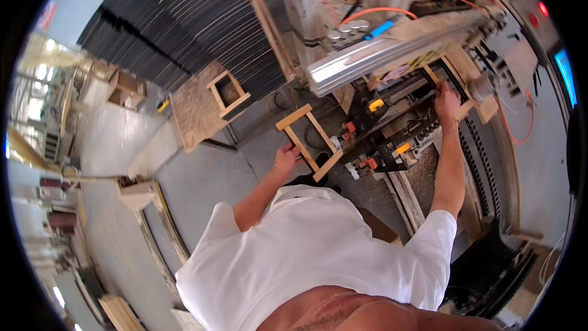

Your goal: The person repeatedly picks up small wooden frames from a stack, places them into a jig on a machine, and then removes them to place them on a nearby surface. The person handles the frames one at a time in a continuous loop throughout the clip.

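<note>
A rectangular wooden frame (328,166) hangs in front of me, its long sides slanting away. My left hand (286,159) has its fingers closed on the frame's left bar. To the right, my right hand (447,102) reaches into a machine, fingers curled at wooden bars (432,75) that look like part of another frame. Exactly how the right fingers hold the wood is hard to see. Beside the left-hand frame are the machine's black brackets with a yellow knob (376,105) and red parts (350,127).
A metal beam (349,64) crosses above the machine. Another wooden frame (236,105) sits on a small table (187,113) at the left, before a tall stack of dark panels (171,18). Sawdust (422,178) lies near the rails. An orange hose (523,138) loops at right.
</note>
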Tool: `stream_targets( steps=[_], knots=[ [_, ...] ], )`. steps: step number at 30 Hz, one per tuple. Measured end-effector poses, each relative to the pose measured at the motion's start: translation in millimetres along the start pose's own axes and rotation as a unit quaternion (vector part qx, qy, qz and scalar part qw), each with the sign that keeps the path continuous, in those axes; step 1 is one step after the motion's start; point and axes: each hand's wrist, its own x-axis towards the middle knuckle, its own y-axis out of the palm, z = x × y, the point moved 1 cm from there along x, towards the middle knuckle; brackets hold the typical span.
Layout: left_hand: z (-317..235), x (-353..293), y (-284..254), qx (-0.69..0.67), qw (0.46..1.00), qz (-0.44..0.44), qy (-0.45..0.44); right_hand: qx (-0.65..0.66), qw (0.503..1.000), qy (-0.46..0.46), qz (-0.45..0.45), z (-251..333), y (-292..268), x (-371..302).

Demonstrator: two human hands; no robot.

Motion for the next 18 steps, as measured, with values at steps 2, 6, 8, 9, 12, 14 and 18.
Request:
stream_targets(
  steps=[2, 6, 8, 9, 12, 14, 18],
  knots=[
    [-1.3, 2.3, -27.6, -0.001, 0.999, -0.035, 0.020, -0.009, 1.000, 0.008, 0.019, 9.0, -4.0, 0.4],
    [-17.1, 7.4, -87.1, -0.038, 0.991, -0.114, 0.058, -0.027, 0.999, 0.024, 0.021, 10.6, -1.5, 4.7],
    [-26.8, 19.3, -126.8, -0.073, 0.986, -0.121, 0.086, -0.002, 1.000, 0.024, -0.016, 9.5, -4.1, 4.6],
    [-32.6, 27.6, -148.6, -0.089, 0.984, -0.121, 0.100, 0.009, 0.999, 0.027, -0.035, 8.1, -6.5, 2.3],
    [-55.2, 49.1, -222.7, -0.100, 0.977, -0.158, 0.101, 0.020, 0.994, 0.020, -0.109, 32.8, -28.7, -6.9],
    [-64.1, 76.5, -275.2, -0.129, 0.972, -0.167, 0.105, 0.088, 0.980, 0.063, -0.167, 57.1, -41.7, -17.0],
    [-73.5, 141.8, -394.0, -0.119, 0.978, -0.135, 0.109, 0.290, 0.923, 0.145, -0.208, 161.8, -68.2, -61.2]
  ],
)
